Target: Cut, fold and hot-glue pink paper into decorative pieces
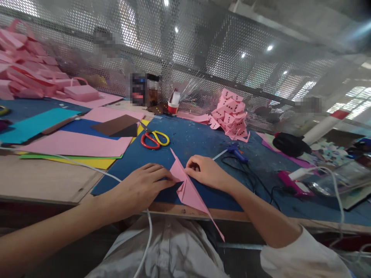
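Note:
A folded pink paper piece (189, 189), long and pointed at both ends, lies on the blue mat (185, 143) at the table's front edge, its near tip hanging past the edge. My left hand (145, 183) lies on the mat with its fingers stretched flat, fingertips pressing the paper's left side. My right hand (204, 172) is curled, fingers pinched on the paper's upper right fold.
Red and yellow scissors (154, 139) lie behind the paper. Coloured paper sheets (75, 143) spread at left, pink boxes (37, 77) pile at far left. A stack of pink cutouts (232, 116), a blue glue gun (237, 152), cables and a white tube (321, 127) sit at right. Mesh wall behind.

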The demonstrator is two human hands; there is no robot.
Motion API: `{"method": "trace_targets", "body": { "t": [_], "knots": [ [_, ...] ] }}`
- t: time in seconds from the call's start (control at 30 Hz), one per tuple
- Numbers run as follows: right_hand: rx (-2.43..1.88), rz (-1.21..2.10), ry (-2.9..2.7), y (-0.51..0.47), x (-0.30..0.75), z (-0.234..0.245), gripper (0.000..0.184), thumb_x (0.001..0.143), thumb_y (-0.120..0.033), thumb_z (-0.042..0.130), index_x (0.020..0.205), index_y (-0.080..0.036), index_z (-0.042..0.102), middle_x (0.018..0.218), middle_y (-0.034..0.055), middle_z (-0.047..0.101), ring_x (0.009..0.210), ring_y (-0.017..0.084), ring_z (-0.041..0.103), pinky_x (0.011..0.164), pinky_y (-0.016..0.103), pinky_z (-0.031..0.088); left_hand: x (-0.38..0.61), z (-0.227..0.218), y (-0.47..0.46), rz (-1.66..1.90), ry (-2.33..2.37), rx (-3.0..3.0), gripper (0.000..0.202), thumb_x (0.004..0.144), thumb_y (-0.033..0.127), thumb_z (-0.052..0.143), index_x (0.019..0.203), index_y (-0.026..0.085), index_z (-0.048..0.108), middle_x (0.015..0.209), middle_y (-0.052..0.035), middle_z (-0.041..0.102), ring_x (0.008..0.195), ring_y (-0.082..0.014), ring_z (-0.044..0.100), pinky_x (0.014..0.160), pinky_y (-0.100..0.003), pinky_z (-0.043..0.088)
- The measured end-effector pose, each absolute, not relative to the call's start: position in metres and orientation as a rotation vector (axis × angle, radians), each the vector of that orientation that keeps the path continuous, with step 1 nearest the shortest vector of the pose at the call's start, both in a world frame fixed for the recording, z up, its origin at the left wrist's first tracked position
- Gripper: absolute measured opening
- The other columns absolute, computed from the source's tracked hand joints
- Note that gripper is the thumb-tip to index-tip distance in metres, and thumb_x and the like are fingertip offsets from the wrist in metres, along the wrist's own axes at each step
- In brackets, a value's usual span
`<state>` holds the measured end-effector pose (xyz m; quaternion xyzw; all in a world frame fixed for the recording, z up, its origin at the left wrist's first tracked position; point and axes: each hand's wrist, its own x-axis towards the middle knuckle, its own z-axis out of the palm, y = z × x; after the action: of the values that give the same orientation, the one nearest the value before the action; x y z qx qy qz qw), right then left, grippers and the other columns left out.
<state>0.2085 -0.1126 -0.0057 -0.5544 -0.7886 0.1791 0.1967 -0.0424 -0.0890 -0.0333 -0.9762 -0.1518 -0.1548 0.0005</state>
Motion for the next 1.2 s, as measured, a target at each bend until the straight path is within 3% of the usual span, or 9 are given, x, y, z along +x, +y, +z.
{"method": "trace_targets", "body": {
  "t": [0.17,0.3,0.43,0.57,0.67,0.93,1.07,1.2],
  "knots": [
    [-1.578,0.507,-2.294,-0.115,0.213,0.0,0.023,0.084,-0.042,0.064,0.085,-0.019,0.065,0.084,0.0016,0.063,0.069,0.012,0.054,0.062,0.023,0.036,-0.041,-0.034,-0.09,-0.571,-0.495,-3.118,0.037,0.09,0.005,0.042,0.118,0.022,0.06,0.118,-0.0058,0.063,0.107,-0.0194,0.056,0.098,-0.036,0.042],
    [-1.598,0.505,-2.329,-0.118,0.212,0.005,0.022,0.084,-0.041,0.064,0.085,-0.018,0.066,0.086,0.0024,0.063,0.071,0.012,0.055,0.063,0.023,0.037,-0.042,-0.025,-0.093,-0.715,-0.572,-3.16,0.039,0.085,0.0,0.039,0.109,0.021,0.062,0.112,-0.0039,0.066,0.105,-0.017,0.058,0.096,-0.033,0.043],
    [-1.598,0.495,-2.364,-0.12,0.211,0.008,0.019,0.086,-0.037,0.062,0.085,-0.018,0.067,0.085,0.0024,0.063,0.072,0.013,0.057,0.063,0.023,0.036,-0.032,-0.002,-0.077,-0.808,-0.645,-3.092,0.035,0.087,0.006,0.044,0.114,0.02,0.061,0.111,-0.0046,0.066,0.107,-0.018,0.059,0.096,-0.033,0.044],
    [-1.616,0.506,-2.372,-0.118,0.209,0.01,0.014,0.082,-0.032,0.064,0.086,-0.019,0.068,0.083,0.0009,0.065,0.073,0.013,0.058,0.063,0.023,0.036,-0.009,0.008,-0.041,-0.687,-0.475,-3.136,0.028,0.089,0.011,0.047,0.109,0.019,0.065,0.119,-0.0067,0.065,0.112,-0.019,0.059,0.099,-0.035,0.043],
    [-1.632,0.56,-2.348,-0.116,0.209,0.01,0.017,0.082,-0.036,0.066,0.086,-0.02,0.068,0.083,0.0006,0.066,0.073,0.014,0.058,0.061,0.023,0.035,0.005,-0.003,-0.018,-0.6,-0.347,-3.211,0.029,0.082,0.005,0.051,0.099,0.02,0.07,0.118,-0.0068,0.066,0.112,-0.0198,0.06,0.098,-0.035,0.045],
    [-1.61,0.645,-2.284,-0.111,0.211,0.008,0.019,0.081,-0.038,0.067,0.086,-0.02,0.068,0.082,-0.0002,0.067,0.072,0.013,0.056,0.061,0.022,0.035,0.006,-0.023,-0.013,-0.734,-0.324,-3.339,0.038,0.069,-0.005,0.047,0.093,0.017,0.065,0.101,-0.0053,0.066,0.097,-0.0166,0.061,0.085,-0.027,0.047],
    [-1.588,0.714,-2.271,-0.111,0.212,0.007,0.022,0.083,-0.04,0.065,0.088,-0.019,0.069,0.083,0.0009,0.066,0.073,0.013,0.057,0.062,0.023,0.037,0.007,-0.016,-0.02,-0.753,-0.438,-3.326,0.029,0.071,-0.003,0.049,0.086,0.017,0.064,0.087,-0.0016,0.065,0.087,-0.0154,0.059,0.078,-0.025,0.044],
    [-1.471,0.94,-2.168,-0.106,0.219,0.018,0.03,0.085,-0.046,0.061,0.087,-0.016,0.067,0.08,0.0005,0.065,0.073,0.014,0.057,0.065,0.023,0.041,0.006,-0.003,-0.02,-0.848,-0.534,-3.352,0.016,0.08,0.007,0.052,0.086,0.017,0.064,0.085,-0.0018,0.066,0.083,-0.0151,0.06,0.075,-0.025,0.045]
  ]
}}
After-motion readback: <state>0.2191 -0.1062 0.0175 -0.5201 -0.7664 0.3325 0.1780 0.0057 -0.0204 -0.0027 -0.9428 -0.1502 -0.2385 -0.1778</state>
